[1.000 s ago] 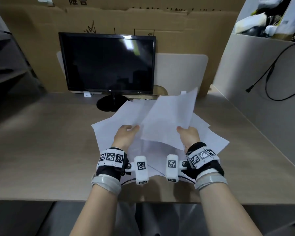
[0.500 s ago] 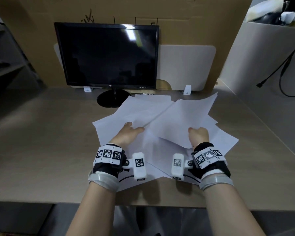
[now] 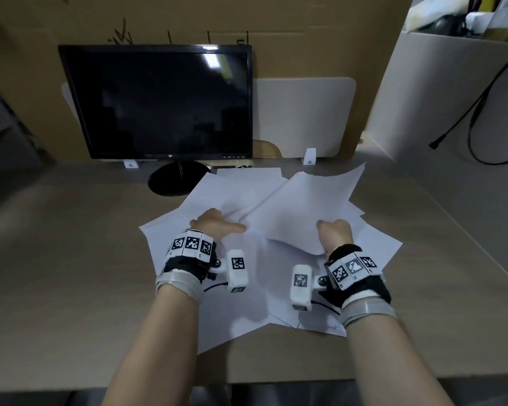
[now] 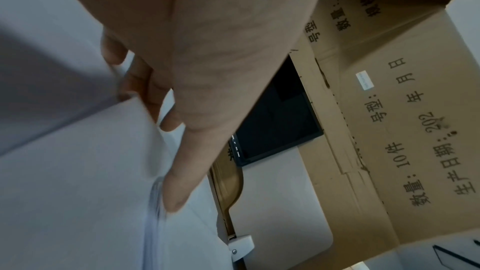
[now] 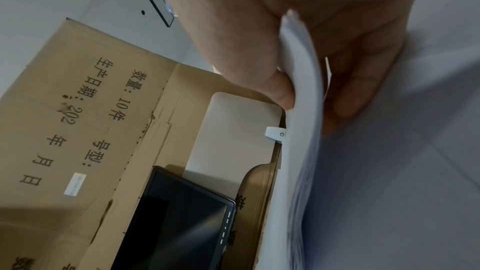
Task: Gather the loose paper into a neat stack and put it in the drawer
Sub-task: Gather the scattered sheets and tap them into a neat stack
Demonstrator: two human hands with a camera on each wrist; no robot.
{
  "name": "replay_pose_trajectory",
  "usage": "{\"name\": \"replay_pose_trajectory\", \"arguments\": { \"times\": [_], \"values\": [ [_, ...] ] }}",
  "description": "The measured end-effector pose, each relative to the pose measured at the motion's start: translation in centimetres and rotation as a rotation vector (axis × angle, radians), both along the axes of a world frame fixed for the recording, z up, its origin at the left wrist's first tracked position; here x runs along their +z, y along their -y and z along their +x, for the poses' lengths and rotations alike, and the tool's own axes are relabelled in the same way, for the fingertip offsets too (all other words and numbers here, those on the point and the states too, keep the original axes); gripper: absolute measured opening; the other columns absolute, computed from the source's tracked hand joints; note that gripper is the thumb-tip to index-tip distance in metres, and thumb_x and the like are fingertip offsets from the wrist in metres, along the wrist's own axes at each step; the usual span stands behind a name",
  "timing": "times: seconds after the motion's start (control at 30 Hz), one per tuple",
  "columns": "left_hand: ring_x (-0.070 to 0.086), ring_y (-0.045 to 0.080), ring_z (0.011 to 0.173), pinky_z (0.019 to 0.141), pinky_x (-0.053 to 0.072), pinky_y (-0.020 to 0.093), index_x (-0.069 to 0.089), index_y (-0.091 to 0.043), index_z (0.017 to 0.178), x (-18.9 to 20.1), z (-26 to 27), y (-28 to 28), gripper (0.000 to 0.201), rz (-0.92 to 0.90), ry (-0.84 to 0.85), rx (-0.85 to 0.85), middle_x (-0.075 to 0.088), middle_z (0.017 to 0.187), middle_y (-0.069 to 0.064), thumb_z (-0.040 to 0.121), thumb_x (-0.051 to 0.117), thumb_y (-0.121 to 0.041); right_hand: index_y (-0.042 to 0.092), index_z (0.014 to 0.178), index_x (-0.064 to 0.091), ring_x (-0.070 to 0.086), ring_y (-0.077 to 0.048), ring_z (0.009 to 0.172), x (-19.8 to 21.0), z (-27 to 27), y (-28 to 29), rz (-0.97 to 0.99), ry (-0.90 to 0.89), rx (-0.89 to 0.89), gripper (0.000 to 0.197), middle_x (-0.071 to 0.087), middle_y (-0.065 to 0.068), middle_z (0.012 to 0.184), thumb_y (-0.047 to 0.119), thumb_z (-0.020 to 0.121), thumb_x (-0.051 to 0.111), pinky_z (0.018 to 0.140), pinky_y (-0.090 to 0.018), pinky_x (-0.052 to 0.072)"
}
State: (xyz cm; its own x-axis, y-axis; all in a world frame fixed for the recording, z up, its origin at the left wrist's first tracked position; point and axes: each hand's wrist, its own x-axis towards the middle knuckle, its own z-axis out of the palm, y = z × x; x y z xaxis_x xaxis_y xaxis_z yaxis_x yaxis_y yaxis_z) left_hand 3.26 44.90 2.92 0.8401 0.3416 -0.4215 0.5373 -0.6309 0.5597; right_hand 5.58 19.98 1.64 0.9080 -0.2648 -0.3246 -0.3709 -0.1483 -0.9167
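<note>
White loose paper (image 3: 264,276) lies fanned out on the beige desk (image 3: 71,259) in front of me. My right hand (image 3: 326,230) pinches the near edge of a bundle of sheets (image 3: 299,206), thumb on top and fingers beneath, and holds it tilted just above the pile. The right wrist view shows that pinch (image 5: 311,98) on the bundle (image 5: 303,151). My left hand (image 3: 217,225) rests on the loose sheets with its thumb stretched against the bundle's left corner. In the left wrist view the left hand (image 4: 176,147) has its thumb along the sheet edges (image 4: 155,202). No drawer is in view.
A black monitor (image 3: 165,104) on a round foot (image 3: 176,180) stands behind the paper, touching its far corner. A cardboard wall and a white board (image 3: 305,118) close the back. A grey partition (image 3: 452,112) with a hanging cable runs along the right.
The bundle in my right hand has come down from a steep tilt to nearly flat and swung to the right. My left hand stays at its left corner.
</note>
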Motion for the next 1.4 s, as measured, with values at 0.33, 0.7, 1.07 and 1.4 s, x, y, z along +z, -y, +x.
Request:
{"name": "replay_pose_trajectory", "arguments": {
  "times": [0.33,0.7,1.07,1.4],
  "values": [
    [0.072,0.035,0.083,0.071,0.062,0.037,0.067,0.000,0.086,-0.4,-2.9,-1.3,0.008,-0.247,0.343,0.205,0.073,0.093,0.017,0.085,0.062,-0.006,0.005,0.075,0.043,0.038,-0.022,0.067,0.4,-1.9,-0.5,0.088,0.016,0.013,0.022,0.037,-0.005,0.076,0.009,0.095,0.051,0.068,-0.034,0.035],
    [0.062,0.033,0.119,0.099,0.053,0.042,0.070,-0.030,0.117,-1.6,-8.3,-9.1,0.050,0.027,0.212,0.342,0.070,0.116,0.007,0.075,0.053,-0.009,-0.012,0.096,0.056,0.046,-0.025,0.069,1.1,-5.0,-7.7,0.072,0.037,0.211,0.021,0.049,-0.012,0.082,0.008,0.094,0.052,0.055,-0.031,0.033],
    [0.020,0.032,0.148,0.120,0.022,0.049,0.045,-0.035,0.147,-1.9,-3.9,-12.0,0.080,0.216,0.006,0.135,0.033,0.157,0.000,0.073,0.075,-0.041,-0.017,0.092,0.056,0.054,-0.027,0.076,-0.2,-3.7,-10.0,0.035,-0.006,0.170,0.021,0.054,-0.015,0.080,0.003,0.092,0.053,0.063,-0.035,0.040],
    [0.064,0.027,0.106,0.088,0.053,0.033,0.074,-0.008,0.107,-2.9,-4.7,-12.9,0.032,-0.079,0.206,0.122,0.064,0.121,0.009,0.076,0.080,-0.011,0.004,0.073,0.050,0.056,-0.028,0.083,-0.2,-3.5,-10.3,0.059,-0.016,0.161,0.021,0.057,-0.016,0.090,0.005,0.094,0.053,0.070,-0.037,0.043]
  ]
}}
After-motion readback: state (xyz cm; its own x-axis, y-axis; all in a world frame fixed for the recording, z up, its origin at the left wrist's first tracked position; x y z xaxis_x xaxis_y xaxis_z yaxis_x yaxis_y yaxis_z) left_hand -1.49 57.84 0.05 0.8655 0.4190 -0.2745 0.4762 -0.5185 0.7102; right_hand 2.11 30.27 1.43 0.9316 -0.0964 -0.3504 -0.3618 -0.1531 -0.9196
